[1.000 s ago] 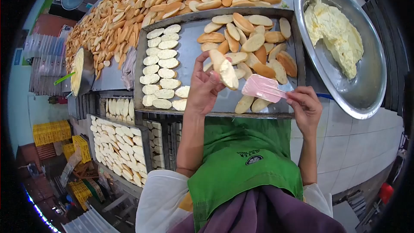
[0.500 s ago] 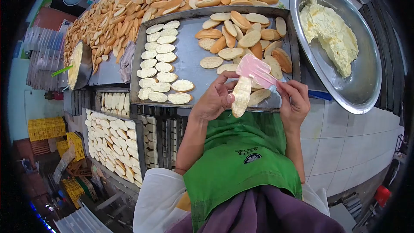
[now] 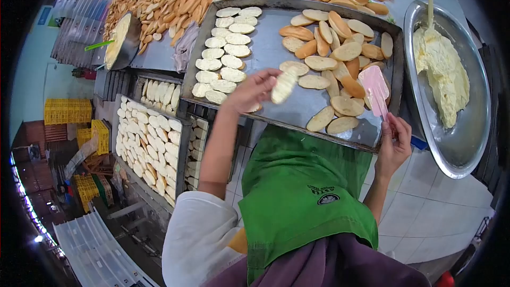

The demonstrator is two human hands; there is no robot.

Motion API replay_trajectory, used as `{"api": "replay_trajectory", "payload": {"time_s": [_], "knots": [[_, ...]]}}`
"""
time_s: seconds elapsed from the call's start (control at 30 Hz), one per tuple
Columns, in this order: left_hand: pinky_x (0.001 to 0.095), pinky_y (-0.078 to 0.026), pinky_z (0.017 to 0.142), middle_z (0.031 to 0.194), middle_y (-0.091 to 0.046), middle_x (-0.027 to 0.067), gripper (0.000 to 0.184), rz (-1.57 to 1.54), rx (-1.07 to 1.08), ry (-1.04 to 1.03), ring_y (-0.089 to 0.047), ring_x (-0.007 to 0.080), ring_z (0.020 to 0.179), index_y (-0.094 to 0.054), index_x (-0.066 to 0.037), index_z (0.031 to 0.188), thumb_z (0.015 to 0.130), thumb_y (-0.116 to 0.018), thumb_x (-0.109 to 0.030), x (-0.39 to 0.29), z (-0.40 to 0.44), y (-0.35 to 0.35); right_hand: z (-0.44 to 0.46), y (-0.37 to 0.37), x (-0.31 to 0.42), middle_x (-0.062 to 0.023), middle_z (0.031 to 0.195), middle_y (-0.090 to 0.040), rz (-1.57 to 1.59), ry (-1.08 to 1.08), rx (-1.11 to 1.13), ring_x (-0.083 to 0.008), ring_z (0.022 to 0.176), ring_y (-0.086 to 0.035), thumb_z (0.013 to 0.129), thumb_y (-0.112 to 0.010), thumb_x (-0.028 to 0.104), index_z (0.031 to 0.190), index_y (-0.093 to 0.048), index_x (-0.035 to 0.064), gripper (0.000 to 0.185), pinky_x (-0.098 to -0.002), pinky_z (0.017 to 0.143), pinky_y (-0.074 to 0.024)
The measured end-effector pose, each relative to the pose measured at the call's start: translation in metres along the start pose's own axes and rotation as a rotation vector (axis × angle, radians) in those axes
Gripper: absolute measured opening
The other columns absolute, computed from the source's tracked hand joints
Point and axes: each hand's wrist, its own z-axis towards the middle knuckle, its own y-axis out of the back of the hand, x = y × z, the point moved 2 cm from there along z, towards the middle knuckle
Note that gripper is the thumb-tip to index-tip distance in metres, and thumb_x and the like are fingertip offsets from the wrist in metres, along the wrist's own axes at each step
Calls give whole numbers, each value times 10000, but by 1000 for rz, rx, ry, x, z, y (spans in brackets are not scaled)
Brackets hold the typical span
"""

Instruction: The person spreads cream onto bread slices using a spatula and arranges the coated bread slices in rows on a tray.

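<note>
My left hand [image 3: 253, 93] pinches a cream-coated bread slice [image 3: 285, 86] over the middle of a metal baking tray [image 3: 273, 32]. It is slightly blurred. In my right hand [image 3: 394, 141] is a pink spatula [image 3: 374, 86], its blade raised above the tray's right side. Coated bread slices [image 3: 237, 50] lie in two columns along the left of the tray, and my left forearm and hand partly cover the near end. Plain bread slices [image 3: 321, 63] are heaped loosely on the right, some crust up and some cut side up.
To the right stands a large steel bowl [image 3: 458, 166] with pale yellow cream [image 3: 443, 74] and a long handle in it. A bread pile [image 3: 186, 2] covers the far table. At left are a smaller bowl [image 3: 129, 48] and a racked tray of slices [image 3: 149, 143].
My left hand has carried the coated slice left, away from the spatula. My right hand has moved right and down with the spatula. The whole view has shifted.
</note>
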Motion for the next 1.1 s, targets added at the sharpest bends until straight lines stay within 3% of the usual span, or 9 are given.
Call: {"api": "replay_trajectory", "payload": {"time_s": [0.17, 0.37, 0.7, 0.8, 0.87, 0.97, 1.0, 1.07, 1.1], "knots": [[238, -455, 699, 927, -586, -6, 249, 598, 3, 201, -548, 72, 832, -567, -38, 1043, 823, -587, -154, -36, 36, 59, -4, -1, -3, -50, 942, -534, -34, -6, 18, -78, 776, -510, 772, -613, -2, 955, -629, -5, 184, -173, 661, -408], [270, -464, 661, 752, -636, 54, 141, 1329, 167, 78, -589, 130, 723, -642, -47, 865, 727, -621, -35, -41, 72, 67, -10, 5, -7, -31, 931, -530, -94, -16, -1, -50, 723, -474, 773, -623, 26, 969, -634, 12, 197, -157, 596, -371], [298, -465, 684, 796, -642, 113, 208, 1571, 119, 227, -607, 205, 746, -648, -60, 876, 703, -558, 11, -35, 74, 76, -10, 9, -5, -37, 924, -530, -137, 1, -4, -65, 725, -470, 764, -633, 31, 966, -641, 19, 203, -175, 616, -379], [324, -467, 687, 802, -625, 120, 184, 1642, 16, 15, -600, 235, 745, -624, -42, 883, 707, -574, -16, -38, 77, 70, -9, 8, 2, -55, 927, -528, -124, -22, 6, -103, 811, -517, 746, -633, -9, 940, -650, 27, 198, -190, 659, -411], [376, -449, 725, 844, -585, 129, 183, 1440, -91, -238, -565, 294, 819, -587, -49, 873, 693, -609, -76, -38, 83, 51, -8, 6, 6, -56, 920, -527, -60, 8, 23, -106, 813, -517, 748, -617, -37, 931, -649, 23, 196, -199, 666, -421], [395, -428, 759, 892, -535, 116, 270, 1447, -48, -411, -519, 307, 904, -527, -53, 908, 682, -650, -136, -23, 91, 13, 2, 17, 22, -76, 900, -535, -118, 104, 78, -138, 817, -531, 737, -600, -72, 933, -642, 22, 221, -222, 677, -435], [396, -414, 774, 937, -511, 111, 368, 1554, -43, -362, -485, 309, 956, -486, -63, 958, 659, -673, -167, -19, 95, 4, 11, 28, 25, -76, 900, -535, -144, 103, 43, -138, 817, -531, 737, -600, -72, 933, -642, 22, 221, -222, 677, -435], [390, -418, 755, 891, -524, 111, 331, 1497, -26, -488, -502, 304, 906, -507, -54, 900, 634, -680, -149, -15, 98, -8, 38, 55, 36, -108, 878, -544, -433, 382, -47, -181, 801, -549, 728, -581, -92, 946, -633, 23, 252, -251, 682, -447], [388, -417, 753, 855, -527, 109, 314, 1503, -26, -410, -505, 302, 883, -511, -51, 866, 622, -687, -141, -15, 102, -11, 57, 69, 47, -122, 863, -554, -513, 372, -47, -214, 780, -561, 725, -557, -105, 962, -623, 21, 276, -268, 681, -449]]}}
